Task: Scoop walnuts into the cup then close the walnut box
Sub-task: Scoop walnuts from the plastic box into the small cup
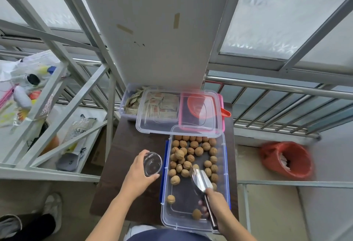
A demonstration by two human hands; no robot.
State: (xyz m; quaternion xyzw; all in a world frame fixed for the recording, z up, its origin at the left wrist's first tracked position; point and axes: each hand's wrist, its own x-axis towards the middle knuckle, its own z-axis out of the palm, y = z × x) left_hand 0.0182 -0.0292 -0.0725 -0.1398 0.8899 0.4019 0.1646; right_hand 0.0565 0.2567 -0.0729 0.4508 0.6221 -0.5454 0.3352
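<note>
An open clear walnut box point(164, 212) with blue clips stands on a small dark table point(124, 154). Several walnuts point(191, 154) fill its far half, and a few lie loose nearer me. My left hand point(137, 175) grips an empty clear cup point(152, 163) just left of the box. My right hand point(219, 208) holds the handle of a metal scoop point(201, 180), whose bowl sits inside the box against the walnuts. The box's clear lid point(158, 126) lies beyond the box, resting over two other containers.
Under the lid sit a clear box of sachets point(131, 103) and a pink box holding an orange scoop point(226, 113). A metal rack point(47, 122) with bags stands at the left. A red-bagged bin point(286, 159) is on the floor at the right, railings behind.
</note>
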